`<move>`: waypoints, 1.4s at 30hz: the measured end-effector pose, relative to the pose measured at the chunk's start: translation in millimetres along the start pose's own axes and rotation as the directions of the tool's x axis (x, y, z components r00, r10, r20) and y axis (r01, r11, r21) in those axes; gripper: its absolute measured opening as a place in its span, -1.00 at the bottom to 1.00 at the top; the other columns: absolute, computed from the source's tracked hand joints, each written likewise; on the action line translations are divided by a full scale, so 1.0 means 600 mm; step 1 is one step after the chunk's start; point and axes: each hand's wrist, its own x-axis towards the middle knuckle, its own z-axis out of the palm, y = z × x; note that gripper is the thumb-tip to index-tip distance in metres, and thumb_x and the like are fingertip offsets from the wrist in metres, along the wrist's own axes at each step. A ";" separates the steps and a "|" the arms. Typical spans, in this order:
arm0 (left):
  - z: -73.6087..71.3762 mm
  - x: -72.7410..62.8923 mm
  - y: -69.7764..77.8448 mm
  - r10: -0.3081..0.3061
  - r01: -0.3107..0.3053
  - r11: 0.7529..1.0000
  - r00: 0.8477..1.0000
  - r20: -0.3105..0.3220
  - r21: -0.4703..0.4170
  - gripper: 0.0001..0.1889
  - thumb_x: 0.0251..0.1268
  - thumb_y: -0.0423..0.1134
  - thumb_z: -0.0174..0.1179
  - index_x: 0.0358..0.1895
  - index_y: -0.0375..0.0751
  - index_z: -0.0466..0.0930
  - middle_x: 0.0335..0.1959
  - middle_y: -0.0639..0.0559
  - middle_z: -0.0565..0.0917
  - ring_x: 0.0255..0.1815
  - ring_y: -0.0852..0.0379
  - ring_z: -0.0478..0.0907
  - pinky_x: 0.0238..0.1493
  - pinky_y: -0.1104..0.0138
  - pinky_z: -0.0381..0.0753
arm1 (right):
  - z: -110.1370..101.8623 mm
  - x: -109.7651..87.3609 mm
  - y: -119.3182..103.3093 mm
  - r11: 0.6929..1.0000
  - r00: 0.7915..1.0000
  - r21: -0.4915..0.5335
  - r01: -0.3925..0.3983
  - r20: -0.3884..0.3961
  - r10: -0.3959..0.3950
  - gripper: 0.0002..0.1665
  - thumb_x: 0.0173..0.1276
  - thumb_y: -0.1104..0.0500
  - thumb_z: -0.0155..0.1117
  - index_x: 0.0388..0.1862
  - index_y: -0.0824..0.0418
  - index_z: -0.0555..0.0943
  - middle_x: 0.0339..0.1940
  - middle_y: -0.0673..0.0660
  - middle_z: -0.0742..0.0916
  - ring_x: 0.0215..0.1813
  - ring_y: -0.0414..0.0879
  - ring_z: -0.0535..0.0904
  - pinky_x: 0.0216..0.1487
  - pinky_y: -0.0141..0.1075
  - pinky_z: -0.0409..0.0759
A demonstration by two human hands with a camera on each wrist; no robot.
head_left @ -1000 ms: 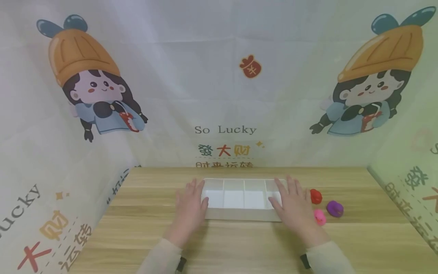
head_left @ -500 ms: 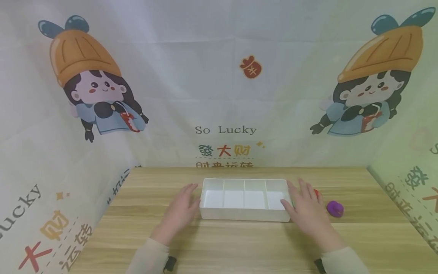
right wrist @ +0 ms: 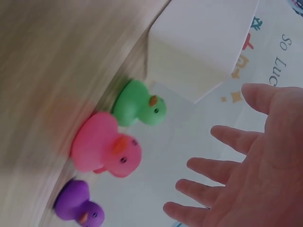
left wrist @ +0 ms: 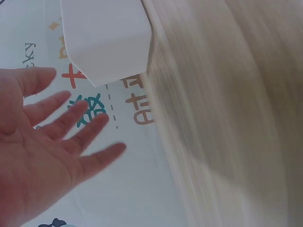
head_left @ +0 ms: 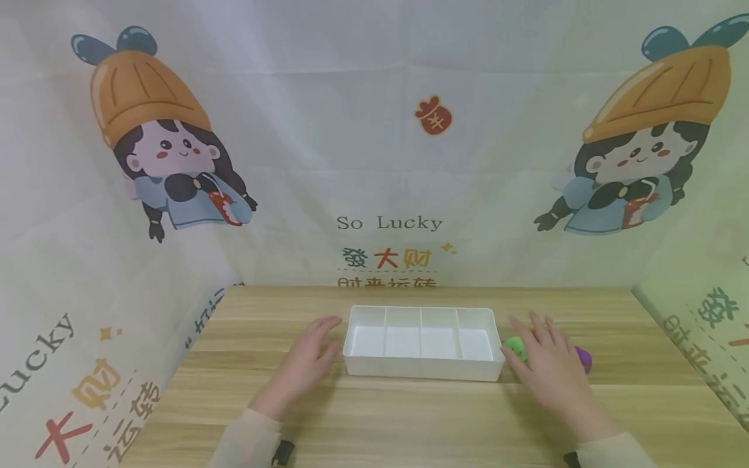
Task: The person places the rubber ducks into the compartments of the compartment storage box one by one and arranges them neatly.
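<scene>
A white box (head_left: 422, 369) with several compartments in a row stands on the table. To its left my left hand (head_left: 303, 364) hovers apart from it, fingers spread and holding nothing. On the other side my right hand (head_left: 550, 374) is held over several small rubber ducks, with loosely extended fingers and nothing gripped. A green duck (head_left: 515, 348) shows by the right thumb, close to the box's right end, and part of a purple duck (head_left: 584, 359) peeks out beyond the fingers. The right wrist view also has a pink duck (right wrist: 97, 146), with a sliver of red behind it.
The wooden table (head_left: 398, 422) reaches back to a pale printed cloth (head_left: 281, 130), which hangs behind it and along both sides.
Both hands have come off the box's ends and moved apart. My right hand has shifted rightward over the ducks, uncovering the green one and covering the red and pink ones in the head view.
</scene>
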 end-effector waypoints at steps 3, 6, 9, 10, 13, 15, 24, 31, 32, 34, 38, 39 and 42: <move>0.002 0.000 -0.004 0.025 -0.025 1.000 1.000 0.016 -0.012 -0.47 0.54 -0.27 0.15 0.50 -0.27 0.35 0.55 -0.25 0.35 0.58 -0.28 0.27 0.59 -0.17 0.23 | -0.001 -0.006 0.010 1.000 1.000 0.000 0.002 -0.012 -0.002 -0.27 0.59 -0.15 0.14 0.55 0.21 0.36 0.59 0.51 0.28 0.54 0.60 0.13 0.42 0.56 0.16; 0.003 0.000 -0.008 0.043 -0.043 0.999 0.999 0.030 -0.022 -0.46 0.54 -0.27 0.16 0.50 -0.27 0.35 0.56 -0.24 0.34 0.59 -0.26 0.25 0.60 -0.17 0.21 | -0.001 -0.010 0.021 1.000 1.000 -0.003 0.004 -0.027 -0.004 -0.29 0.57 -0.13 0.18 0.51 0.24 0.41 0.56 0.50 0.34 0.50 0.58 0.23 0.34 0.57 0.28; 0.005 0.001 -0.011 0.060 -0.059 0.998 0.998 0.037 -0.022 -0.47 0.54 -0.26 0.16 0.50 -0.26 0.36 0.55 -0.22 0.36 0.59 -0.25 0.27 0.60 -0.16 0.23 | -0.002 -0.014 0.035 1.000 0.999 0.000 0.020 -0.050 -0.020 -0.34 0.54 -0.08 0.23 0.44 0.29 0.48 0.49 0.47 0.44 0.44 0.51 0.34 0.31 0.49 0.38; 0.006 0.002 -0.012 0.065 -0.064 0.998 0.997 0.039 -0.020 -0.47 0.54 -0.26 0.16 0.50 -0.24 0.37 0.55 -0.21 0.37 0.58 -0.24 0.28 0.59 -0.16 0.24 | -0.003 -0.015 0.039 1.000 0.998 0.004 0.026 -0.055 -0.026 -0.36 0.53 -0.06 0.24 0.41 0.30 0.51 0.47 0.46 0.48 0.42 0.49 0.38 0.31 0.46 0.40; 0.010 0.006 -0.014 0.074 -0.073 0.997 0.996 0.042 -0.019 -0.50 0.55 -0.26 0.15 0.48 -0.24 0.40 0.52 -0.19 0.41 0.56 -0.22 0.32 0.58 -0.14 0.28 | -0.008 -0.018 0.052 0.999 0.997 0.019 0.042 -0.062 -0.041 -0.43 0.51 -0.01 0.28 0.32 0.33 0.58 0.39 0.44 0.55 0.34 0.47 0.46 0.29 0.39 0.45; 0.012 0.009 -0.015 0.081 -0.080 0.997 0.996 0.043 -0.021 -0.52 0.55 -0.28 0.16 0.45 -0.25 0.42 0.51 -0.19 0.43 0.55 -0.22 0.34 0.57 -0.13 0.30 | -0.011 -0.020 0.059 0.999 0.998 0.031 0.039 -0.054 -0.037 -0.46 0.48 0.00 0.31 0.27 0.32 0.62 0.38 0.44 0.57 0.31 0.48 0.48 0.27 0.39 0.46; 0.015 0.010 -0.022 0.115 -0.116 0.993 0.992 0.053 0.009 -0.58 0.50 -0.32 0.20 0.35 -0.32 0.51 0.46 -0.18 0.48 0.52 -0.20 0.38 0.56 -0.11 0.34 | -0.023 -0.019 0.082 0.996 1.000 0.087 0.017 -0.008 -0.017 -0.54 0.28 0.06 0.52 0.09 0.25 0.72 0.14 0.39 0.72 -0.04 0.25 0.64 -0.04 0.15 0.65; 0.013 0.011 -0.023 0.128 -0.130 0.991 0.990 0.064 0.030 -0.53 0.48 -0.31 0.24 0.38 -0.33 0.49 0.49 -0.15 0.46 0.55 -0.19 0.34 0.58 -0.09 0.30 | -0.035 -0.020 0.092 0.993 0.998 0.114 0.018 0.058 -0.025 -0.48 0.23 0.00 0.56 0.10 0.23 0.71 -0.11 0.14 0.77 -0.27 -0.10 0.51 -0.27 -0.23 0.50; 0.012 0.011 -0.023 0.127 -0.130 0.991 0.989 0.069 0.033 -0.52 0.48 -0.30 0.24 0.39 -0.32 0.48 0.50 -0.15 0.45 0.56 -0.19 0.33 0.59 -0.09 0.29 | -0.036 -0.020 0.093 0.993 0.997 0.117 0.015 0.067 -0.023 -0.46 0.22 0.00 0.57 0.11 0.23 0.71 -0.15 0.11 0.77 -0.27 -0.11 0.51 -0.27 -0.23 0.50; 0.009 0.011 -0.023 0.118 -0.122 0.992 0.990 0.082 0.039 -0.50 0.48 -0.28 0.24 0.42 -0.30 0.46 0.52 -0.13 0.43 0.58 -0.18 0.30 0.60 -0.09 0.28 | -0.038 -0.020 0.094 0.992 0.996 0.128 0.004 0.090 -0.015 -0.44 0.19 -0.02 0.59 0.11 0.22 0.71 -0.21 0.06 0.74 -0.27 -0.10 0.51 -0.28 -0.23 0.50; 0.004 0.012 -0.022 0.102 -0.108 0.993 0.988 0.115 0.051 -0.46 0.49 -0.24 0.25 0.46 -0.25 0.43 0.56 -0.09 0.39 0.61 -0.15 0.26 0.62 -0.08 0.24 | -0.040 -0.020 0.096 0.991 0.994 0.134 -0.015 0.113 -0.001 -0.48 0.14 -0.05 0.63 0.03 0.15 0.74 -0.22 0.02 0.74 -0.21 -0.06 0.54 -0.22 -0.18 0.55; 0.002 0.012 -0.022 0.101 -0.109 0.993 0.987 0.122 0.053 -0.45 0.48 -0.23 0.25 0.47 -0.24 0.43 0.56 -0.08 0.39 0.61 -0.15 0.25 0.62 -0.08 0.23 | -0.040 -0.020 0.097 0.991 0.993 0.136 -0.019 0.122 0.003 -0.49 0.13 -0.06 0.63 0.01 0.13 0.75 -0.21 0.01 0.74 -0.20 -0.05 0.55 -0.20 -0.15 0.56; 0.000 0.014 -0.022 0.111 -0.119 0.992 0.985 0.135 0.049 -0.45 0.48 -0.23 0.25 0.46 -0.26 0.43 0.56 -0.10 0.39 0.61 -0.17 0.26 0.62 -0.10 0.22 | -0.039 -0.021 0.098 0.988 0.989 0.147 -0.043 0.146 0.022 -0.52 0.13 -0.09 0.63 -0.04 0.09 0.75 -0.25 -0.01 0.73 -0.21 -0.05 0.55 -0.20 -0.15 0.55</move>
